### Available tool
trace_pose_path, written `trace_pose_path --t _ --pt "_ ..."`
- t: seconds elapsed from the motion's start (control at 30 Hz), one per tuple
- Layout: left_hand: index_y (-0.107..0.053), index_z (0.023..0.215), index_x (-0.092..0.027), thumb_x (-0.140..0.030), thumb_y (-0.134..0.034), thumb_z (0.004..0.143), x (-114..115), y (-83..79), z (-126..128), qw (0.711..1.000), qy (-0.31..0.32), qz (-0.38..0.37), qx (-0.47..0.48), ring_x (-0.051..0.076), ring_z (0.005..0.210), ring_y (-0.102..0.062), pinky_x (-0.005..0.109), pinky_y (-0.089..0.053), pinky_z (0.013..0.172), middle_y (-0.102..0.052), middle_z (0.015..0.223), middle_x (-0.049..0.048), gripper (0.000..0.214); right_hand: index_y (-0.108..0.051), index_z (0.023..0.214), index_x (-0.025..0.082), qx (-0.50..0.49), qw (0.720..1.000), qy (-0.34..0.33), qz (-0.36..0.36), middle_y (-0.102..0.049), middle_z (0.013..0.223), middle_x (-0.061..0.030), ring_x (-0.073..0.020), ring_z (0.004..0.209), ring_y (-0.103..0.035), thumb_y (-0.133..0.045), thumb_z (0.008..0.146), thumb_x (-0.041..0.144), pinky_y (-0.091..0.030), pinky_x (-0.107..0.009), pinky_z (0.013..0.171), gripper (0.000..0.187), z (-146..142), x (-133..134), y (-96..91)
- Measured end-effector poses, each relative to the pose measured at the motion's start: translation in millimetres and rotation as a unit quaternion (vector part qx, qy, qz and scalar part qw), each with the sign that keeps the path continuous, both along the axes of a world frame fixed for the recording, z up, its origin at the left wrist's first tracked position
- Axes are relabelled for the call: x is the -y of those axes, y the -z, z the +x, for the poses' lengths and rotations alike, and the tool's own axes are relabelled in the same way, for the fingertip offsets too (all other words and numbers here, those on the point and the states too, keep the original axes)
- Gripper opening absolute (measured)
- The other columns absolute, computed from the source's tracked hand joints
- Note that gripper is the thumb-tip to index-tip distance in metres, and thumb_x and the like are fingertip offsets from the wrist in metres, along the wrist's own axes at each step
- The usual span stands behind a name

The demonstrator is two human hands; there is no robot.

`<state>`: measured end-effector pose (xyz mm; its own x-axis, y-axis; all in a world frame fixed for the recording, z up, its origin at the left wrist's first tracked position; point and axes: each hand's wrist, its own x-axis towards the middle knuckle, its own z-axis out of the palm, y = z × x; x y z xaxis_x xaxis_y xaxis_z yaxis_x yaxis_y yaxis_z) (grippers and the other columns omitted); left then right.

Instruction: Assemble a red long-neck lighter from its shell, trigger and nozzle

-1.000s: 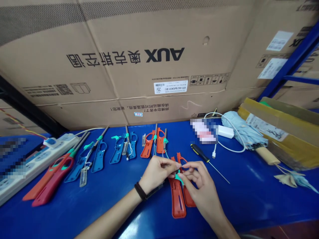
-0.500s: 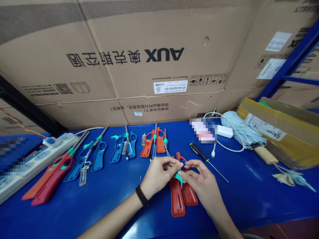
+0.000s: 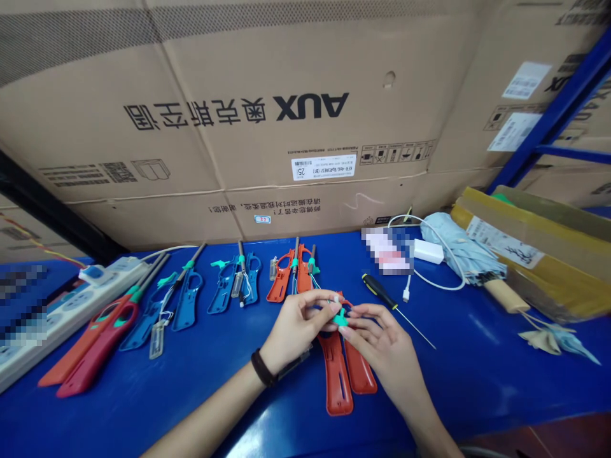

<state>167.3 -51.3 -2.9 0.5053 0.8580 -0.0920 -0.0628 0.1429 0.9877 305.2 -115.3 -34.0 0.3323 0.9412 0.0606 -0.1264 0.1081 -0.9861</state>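
My left hand [image 3: 296, 327] and my right hand [image 3: 379, 346] meet above the blue bench, their fingertips pinching a small teal plastic part [image 3: 340, 319]. A thin wire and a red loop of a lighter shell show by the fingers, partly hidden. Just below my hands lie two red-orange lighter shell halves [image 3: 337, 381], side by side, their upper ends under my fingers. A black band circles my left wrist.
Farther along the bench lie blue lighter shells [image 3: 188, 302], orange ones [image 3: 281, 283] and red ones [image 3: 98, 346]. A black-handled screwdriver [image 3: 379, 291] lies right of my hands. A power strip [image 3: 71, 299], white charger [image 3: 428, 251] and folded umbrella [image 3: 458, 248] also lie there.
Both hands have moved slightly up the view, carrying the teal part farther from the lower ends of the red shells. The whole view has also shifted a little.
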Motion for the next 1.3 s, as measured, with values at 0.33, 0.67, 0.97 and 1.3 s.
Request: trace_pose_path --t 0.33,0.67,0.97,1.3 --pt "-0.066 0.094 -0.017 -0.031 -0.059 0.083 0 -3.0 -6 0.982 -0.006 0.176 -0.075 0.015 0.081 -0.066 0.021 -0.054 0.069 -0.07 0.094 0.0048 0.02 -0.069 0.092 0.02 0.2 0.979 0.024 0.01 -0.073 0.089 -0.0062 -0.0242 0.083 -0.07 -0.063 0.078 0.03 -0.058 -0.035 0.076 0.018 1 6 0.1" --pt "-0.065 0.1 -0.019 -0.013 -0.054 0.085 0 -1.4 -14 0.886 0.01 0.45 -0.11 0.016 0.094 -0.063 0.027 -0.049 0.086 -0.069 0.097 0.0057 0.02 -0.065 0.097 0.022 0.279 0.957 0.058 0.06 -0.07 0.098 -0.0041 -0.0208 0.085 -0.069 -0.056 0.082 0.021 -0.057 -0.034 0.081 0.018 1 9 2.5" --pt "-0.067 0.095 -0.018 -0.01 -0.061 0.078 2 -4.1 -13 0.888 0.015 0.45 -0.088 0.017 0.092 -0.065 0.028 -0.051 0.085 -0.071 0.095 0.0056 0.02 -0.065 0.093 0.021 0.266 0.955 0.096 0.092 -0.067 0.1 -0.0064 -0.0207 0.091 -0.066 -0.055 0.081 0.017 -0.058 -0.034 0.079 0.016 0 9 -0.6" --pt "-0.07 0.09 -0.017 -0.015 -0.067 0.075 -2 -8.7 -12 0.941 -0.006 0.334 -0.061 0.016 0.086 -0.067 0.026 -0.054 0.08 -0.072 0.09 0.0055 0.016 -0.067 0.095 0.021 0.255 0.957 0.104 0.088 -0.068 0.099 -0.0062 -0.0208 0.085 -0.068 -0.058 0.081 0.02 -0.058 -0.036 0.08 0.017 -1 8 -0.8"
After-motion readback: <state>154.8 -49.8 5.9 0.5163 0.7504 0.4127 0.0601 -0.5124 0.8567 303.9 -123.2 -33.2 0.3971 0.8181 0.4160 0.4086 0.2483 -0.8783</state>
